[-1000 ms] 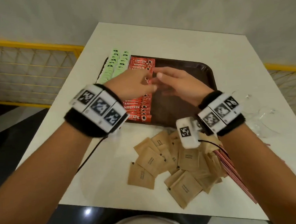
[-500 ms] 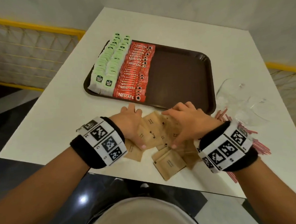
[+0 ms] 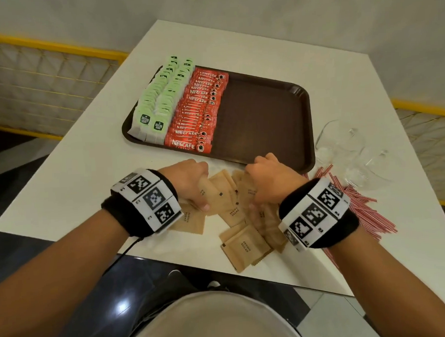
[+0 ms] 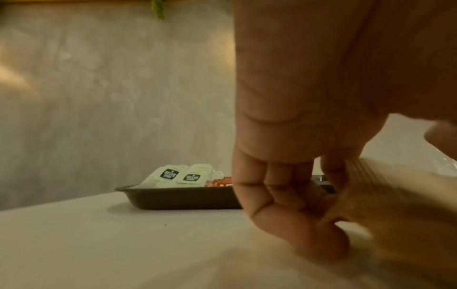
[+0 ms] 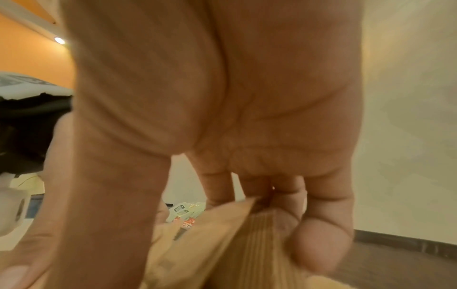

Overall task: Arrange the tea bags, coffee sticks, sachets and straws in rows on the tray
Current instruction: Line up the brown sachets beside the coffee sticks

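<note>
White tabletop (image 3: 62,182), brown tray (image 3: 265,119) just beyond the fingers, its near half bare. Under both hands: loose brown sugar sachets (image 3: 243,247). Left hand (image 3: 188,180) and right hand (image 3: 271,181) curl their fingers around several. Light, flat, probably slippery paper; best pinched by the edges.

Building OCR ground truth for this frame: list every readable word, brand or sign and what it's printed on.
"NESCAFE": red coffee sticks in a row on the brown plastic tray.
"CLASSIC": under the brand on the nearest stick.
"BROWN SUGAR": brown paper sachets on the white table.
Dark badge on the pale green tea bags: two lines of lettering, too blurred to read.
Wristband markers: black-and-white square codes, with small characters too small to read.
Red-and-white striped straws: no text.
</note>
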